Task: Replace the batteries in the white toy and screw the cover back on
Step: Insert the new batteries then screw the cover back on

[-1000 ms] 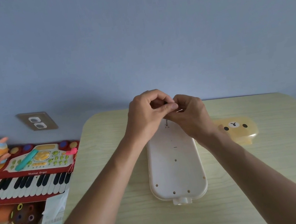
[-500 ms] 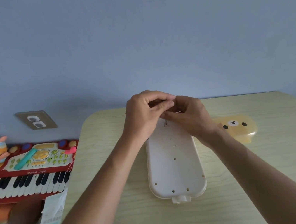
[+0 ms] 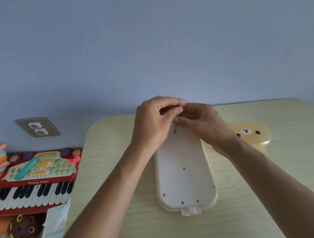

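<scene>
toy (image 3: 183, 174) laid flat on table (image 3: 286, 191) | left hand (image 3: 154, 125) curled, pinching a thin tool (image 3: 175, 130) | right hand (image 3: 204, 123) curled beside it, grip cannot be told

Blue wall (image 3: 139, 39), pale wooden table (image 3: 292, 159)

Toy (image 3: 184, 176) white; table (image 3: 286, 191) pale woodgrain.

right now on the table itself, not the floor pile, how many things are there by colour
white: 1, the white toy lying flat, back side up
yellow: 1, the bear-face box past the right hand
total: 2
The left hand and right hand meet over the toy's far end, pinching something too small to identify.
</scene>
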A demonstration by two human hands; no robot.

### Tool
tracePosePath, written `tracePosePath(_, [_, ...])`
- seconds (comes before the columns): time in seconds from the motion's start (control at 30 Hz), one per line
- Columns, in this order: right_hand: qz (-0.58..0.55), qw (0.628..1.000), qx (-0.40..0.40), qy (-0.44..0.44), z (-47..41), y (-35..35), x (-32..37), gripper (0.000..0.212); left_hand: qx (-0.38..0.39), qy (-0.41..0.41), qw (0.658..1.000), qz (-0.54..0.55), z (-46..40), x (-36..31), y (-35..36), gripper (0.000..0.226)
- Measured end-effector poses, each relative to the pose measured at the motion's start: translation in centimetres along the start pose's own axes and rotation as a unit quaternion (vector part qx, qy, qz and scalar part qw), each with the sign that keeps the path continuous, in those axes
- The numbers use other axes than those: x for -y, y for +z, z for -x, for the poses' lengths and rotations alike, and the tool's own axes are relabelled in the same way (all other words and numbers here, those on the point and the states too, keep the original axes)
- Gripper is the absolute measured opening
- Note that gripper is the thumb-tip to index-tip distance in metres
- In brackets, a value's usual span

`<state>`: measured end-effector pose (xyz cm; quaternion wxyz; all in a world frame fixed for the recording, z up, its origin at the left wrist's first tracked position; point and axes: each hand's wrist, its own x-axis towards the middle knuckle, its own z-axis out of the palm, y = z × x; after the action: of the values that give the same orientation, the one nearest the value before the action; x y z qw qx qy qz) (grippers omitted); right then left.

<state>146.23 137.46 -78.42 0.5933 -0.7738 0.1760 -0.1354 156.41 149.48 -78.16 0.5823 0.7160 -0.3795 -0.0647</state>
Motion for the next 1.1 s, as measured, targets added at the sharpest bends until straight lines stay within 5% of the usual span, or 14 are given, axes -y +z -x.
tracePosePath(0.3, [-0.041, 0.998, -0.049, 0.009, 0.1, 0.5, 0.1, 0.004, -0.009, 0.002, 1.0, -0.022, 0.4, 0.0, 0.5, 0.017])
tracePosePath(0.47, [-0.04, 0.999, -0.024, 0.01, 0.4, 0.1, 0.1, 0.017, -0.008, -0.004, 1.0, 0.004, 0.6, 0.0, -0.1, 0.024])
tracePosePath(1.1, [-0.041, 0.987, -0.155, 0.027, 2.5, -3.8, 1.6, 0.007, 0.057, -0.053, 0.997, 0.016, 1.8, -2.8, 3.9, 0.045])
